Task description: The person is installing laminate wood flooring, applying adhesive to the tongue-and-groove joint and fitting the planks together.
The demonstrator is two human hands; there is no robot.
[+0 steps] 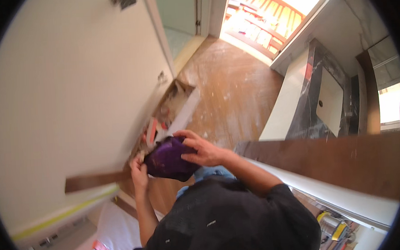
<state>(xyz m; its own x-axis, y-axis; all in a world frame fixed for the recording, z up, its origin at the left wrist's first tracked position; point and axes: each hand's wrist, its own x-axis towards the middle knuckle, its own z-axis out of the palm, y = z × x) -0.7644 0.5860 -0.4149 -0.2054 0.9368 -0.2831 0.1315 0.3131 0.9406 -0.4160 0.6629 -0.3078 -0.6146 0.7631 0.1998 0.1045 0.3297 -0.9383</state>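
Between my hands, in front of my body, is a dark purple piece of cloth [169,160], bunched and rounded; whether it is a bag, a cap or a rag I cannot tell. The fingers of my left hand [139,171] pinch its left edge. My right hand [202,148] grips it from the right, thumb and fingers curled over its upper and right side. Just beyond the cloth, an orange-red and white object [152,130] lies among clutter along the wall.
A long open box [187,108] with odds and ends stands along the left wall. A brown board [93,181] juts out at left. On the right are a dark marbled counter with a sink [330,101] and a long brown panel [323,163]. A dusty brown floor [227,91] leads to a doorway.
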